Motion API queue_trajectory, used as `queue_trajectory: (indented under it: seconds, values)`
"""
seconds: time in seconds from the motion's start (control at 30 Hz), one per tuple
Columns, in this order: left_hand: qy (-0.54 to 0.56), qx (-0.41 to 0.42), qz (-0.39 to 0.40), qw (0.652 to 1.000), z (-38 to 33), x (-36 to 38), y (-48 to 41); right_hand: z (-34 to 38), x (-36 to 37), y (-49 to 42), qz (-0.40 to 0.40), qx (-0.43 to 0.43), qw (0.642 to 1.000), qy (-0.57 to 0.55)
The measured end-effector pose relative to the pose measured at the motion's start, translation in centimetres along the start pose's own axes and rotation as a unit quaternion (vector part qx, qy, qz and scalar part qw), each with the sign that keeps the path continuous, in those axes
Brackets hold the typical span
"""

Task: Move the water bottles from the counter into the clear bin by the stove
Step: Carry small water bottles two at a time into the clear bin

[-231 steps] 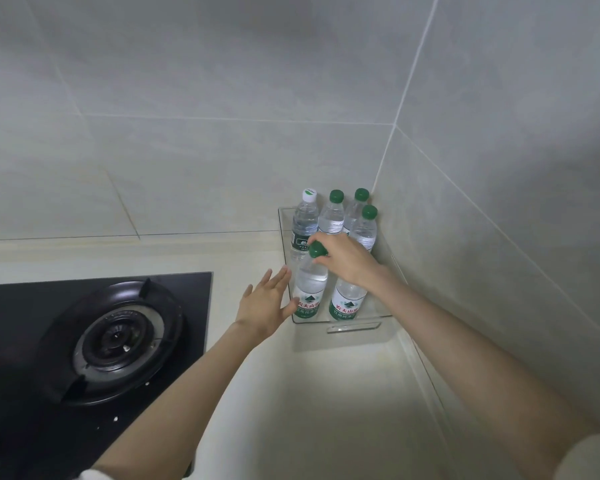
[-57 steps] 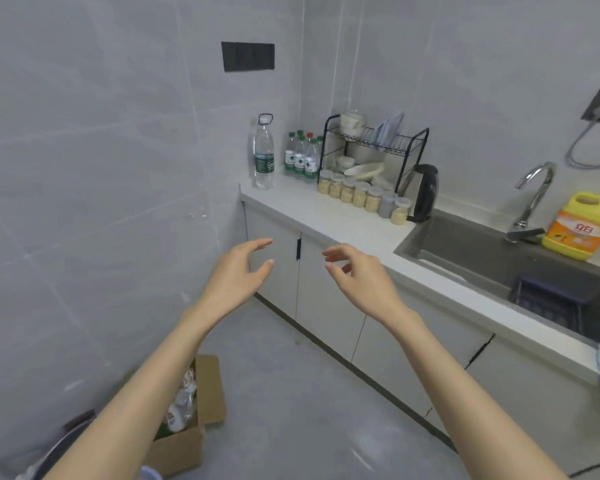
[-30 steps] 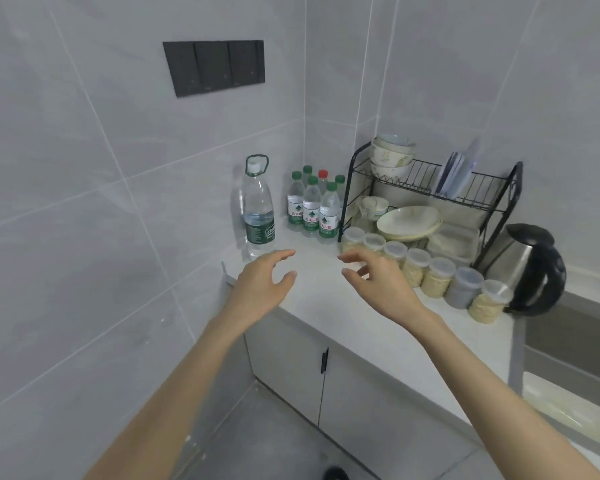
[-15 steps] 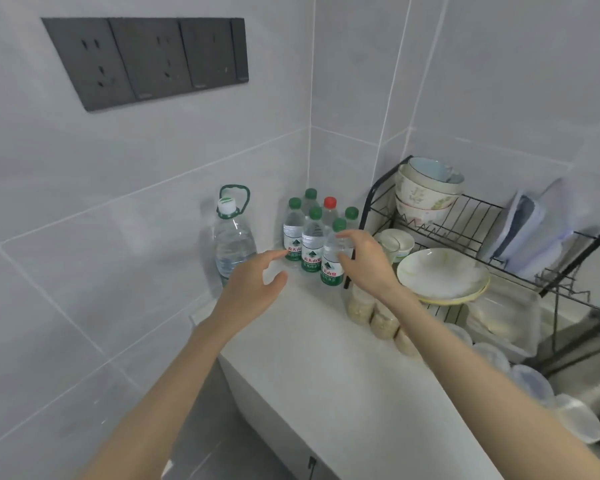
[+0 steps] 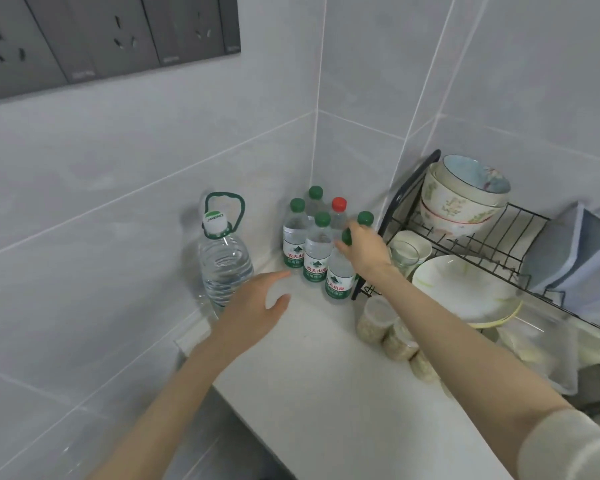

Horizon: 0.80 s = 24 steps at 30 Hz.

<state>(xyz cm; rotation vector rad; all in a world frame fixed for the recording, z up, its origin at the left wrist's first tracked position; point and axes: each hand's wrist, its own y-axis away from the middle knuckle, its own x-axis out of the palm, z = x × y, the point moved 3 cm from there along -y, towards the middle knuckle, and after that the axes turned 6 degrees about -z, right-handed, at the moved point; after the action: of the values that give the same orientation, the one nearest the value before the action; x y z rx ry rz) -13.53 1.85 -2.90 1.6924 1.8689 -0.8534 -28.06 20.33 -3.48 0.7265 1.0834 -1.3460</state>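
Ideally the right hand (image 5: pixel 365 251), pinching the nearest bottle (image 5: pixel 338 277) by its cap (image 5: pixel 345 236), lifts straight up (left hand (image 5: pixel 257 306) spread).

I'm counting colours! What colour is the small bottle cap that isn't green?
That cap is red; the head view shows it best.

2 arms outstretched: left hand (image 5: pixel 253 306) loose (thumb apart), right hand (image 5: pixel 364 251) round a bottle (image 5: pixel 338 277) neck.
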Motion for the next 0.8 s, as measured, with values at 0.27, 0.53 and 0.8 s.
queue_trajectory:
  seconds: [0.27, 0.53, 0.8]
  values:
    - [0.055, -0.050, 0.034, 0.997, 2.9, 1.9, -0.4, 0.0, -0.6, 2.1, 0.011, -0.086, 0.996, -0.022]
    - [0.086, -0.078, 0.044, 0.992, 4.9, 2.7, 0.8, 2.3, -1.3, 6.8, 0.082, -0.147, 0.979, -0.111]
    - [0.048, -0.121, 0.117, 0.985, 7.8, 2.9, 3.8, 5.7, 0.3, 9.2, 0.138, -0.235, 0.953, -0.130]
